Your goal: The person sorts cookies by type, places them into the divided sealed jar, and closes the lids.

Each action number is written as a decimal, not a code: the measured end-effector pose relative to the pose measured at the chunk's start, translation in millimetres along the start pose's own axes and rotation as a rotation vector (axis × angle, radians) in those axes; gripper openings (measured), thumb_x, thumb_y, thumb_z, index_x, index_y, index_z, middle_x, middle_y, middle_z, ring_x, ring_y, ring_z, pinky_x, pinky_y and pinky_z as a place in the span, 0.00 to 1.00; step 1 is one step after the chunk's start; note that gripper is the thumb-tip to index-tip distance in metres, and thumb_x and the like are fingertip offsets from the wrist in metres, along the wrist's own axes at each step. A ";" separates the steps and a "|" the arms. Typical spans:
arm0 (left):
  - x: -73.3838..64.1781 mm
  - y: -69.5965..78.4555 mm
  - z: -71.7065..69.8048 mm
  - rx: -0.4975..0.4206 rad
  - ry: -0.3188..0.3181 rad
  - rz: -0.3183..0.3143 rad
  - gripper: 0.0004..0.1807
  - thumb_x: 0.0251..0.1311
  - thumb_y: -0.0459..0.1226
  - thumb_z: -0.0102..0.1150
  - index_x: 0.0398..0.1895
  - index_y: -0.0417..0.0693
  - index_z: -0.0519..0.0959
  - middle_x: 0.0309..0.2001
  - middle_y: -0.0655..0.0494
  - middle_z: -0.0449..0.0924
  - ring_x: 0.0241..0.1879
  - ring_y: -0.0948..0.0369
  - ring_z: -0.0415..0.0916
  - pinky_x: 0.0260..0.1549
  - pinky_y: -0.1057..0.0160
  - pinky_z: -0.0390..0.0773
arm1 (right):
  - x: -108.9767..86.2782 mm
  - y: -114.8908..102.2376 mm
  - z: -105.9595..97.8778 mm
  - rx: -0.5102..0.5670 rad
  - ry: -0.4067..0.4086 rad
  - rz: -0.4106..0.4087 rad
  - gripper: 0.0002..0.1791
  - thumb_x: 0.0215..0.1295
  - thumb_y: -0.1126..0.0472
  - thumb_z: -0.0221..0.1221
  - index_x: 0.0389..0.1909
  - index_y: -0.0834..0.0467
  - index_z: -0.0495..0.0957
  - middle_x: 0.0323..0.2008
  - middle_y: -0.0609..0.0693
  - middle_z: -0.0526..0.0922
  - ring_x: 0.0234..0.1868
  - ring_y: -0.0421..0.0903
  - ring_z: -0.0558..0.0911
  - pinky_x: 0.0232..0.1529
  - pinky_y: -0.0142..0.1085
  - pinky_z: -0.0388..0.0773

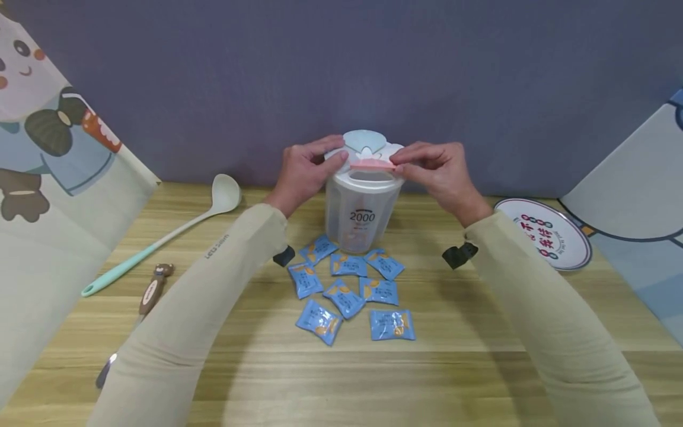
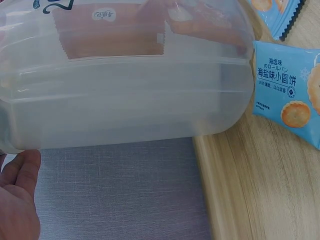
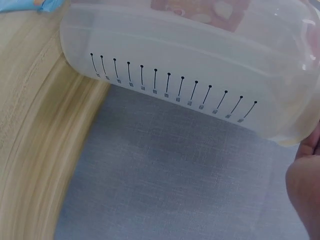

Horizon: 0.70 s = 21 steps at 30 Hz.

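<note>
A translucent plastic storage container (image 1: 341,207) marked "2000" stands upright near the back wall. Its lid (image 1: 364,140) is white with a pale blue panel and a pink front strip. My left hand (image 1: 303,172) holds the lid's left side, thumb on top. From the right, my right hand (image 1: 441,173) pinches the lid near the end of the pink strip. Reddish packets (image 2: 110,35) show through the container's wall in the left wrist view. Measuring marks (image 3: 168,85) run along its side in the right wrist view. Several blue cracker packets (image 1: 347,298) lie in front of it.
To the left are a white ladle (image 1: 226,193) with a mint handle and a utensil with a brown bear-topped handle (image 1: 153,290), partly behind the left sleeve. A white plate (image 1: 571,249) with red lettering lies at right. A grey-blue wall (image 1: 341,71) rises behind the wooden table (image 1: 299,385).
</note>
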State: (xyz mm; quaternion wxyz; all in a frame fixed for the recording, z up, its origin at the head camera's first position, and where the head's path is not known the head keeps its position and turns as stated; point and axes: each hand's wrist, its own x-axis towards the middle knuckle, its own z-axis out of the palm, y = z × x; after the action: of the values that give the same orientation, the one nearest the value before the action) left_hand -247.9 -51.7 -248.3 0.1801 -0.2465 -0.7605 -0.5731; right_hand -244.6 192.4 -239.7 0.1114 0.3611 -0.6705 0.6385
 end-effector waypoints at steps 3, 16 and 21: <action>0.1 0.0 -0.5 0.003 -0.002 0.000 0.15 0.59 0.32 0.63 0.48 0.34 0.80 0.53 0.45 0.78 0.54 0.62 0.74 0.47 0.68 0.76 | 0.7 -0.1 -0.4 0.011 -0.018 -0.007 0.07 0.50 0.81 0.63 0.32 0.77 0.80 0.34 0.61 0.84 0.42 0.53 0.78 0.48 0.38 0.76; -0.7 -0.4 -0.1 0.011 0.004 -0.015 0.15 0.59 0.33 0.63 0.48 0.34 0.80 0.53 0.46 0.78 0.54 0.63 0.74 0.48 0.68 0.75 | 1.7 -9.9 9.7 -0.139 -0.038 -0.012 0.05 0.53 0.79 0.63 0.31 0.78 0.80 0.34 0.60 0.84 0.40 0.50 0.78 0.50 0.37 0.74; 7.9 -29.0 3.3 0.010 -0.001 -0.011 0.16 0.59 0.39 0.65 0.49 0.43 0.82 0.53 0.55 0.79 0.53 0.68 0.74 0.48 0.68 0.75 | 0.7 -22.2 19.0 -0.239 -0.034 0.004 0.05 0.53 0.77 0.65 0.31 0.76 0.81 0.34 0.61 0.84 0.40 0.48 0.78 0.49 0.37 0.73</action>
State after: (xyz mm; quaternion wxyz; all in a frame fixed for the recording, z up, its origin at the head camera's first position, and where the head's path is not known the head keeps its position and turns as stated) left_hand -271.1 -53.7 -267.6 0.1776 -0.2417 -0.7648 -0.5702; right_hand -225.3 176.1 -225.1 0.1411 0.3546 -0.7442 0.5482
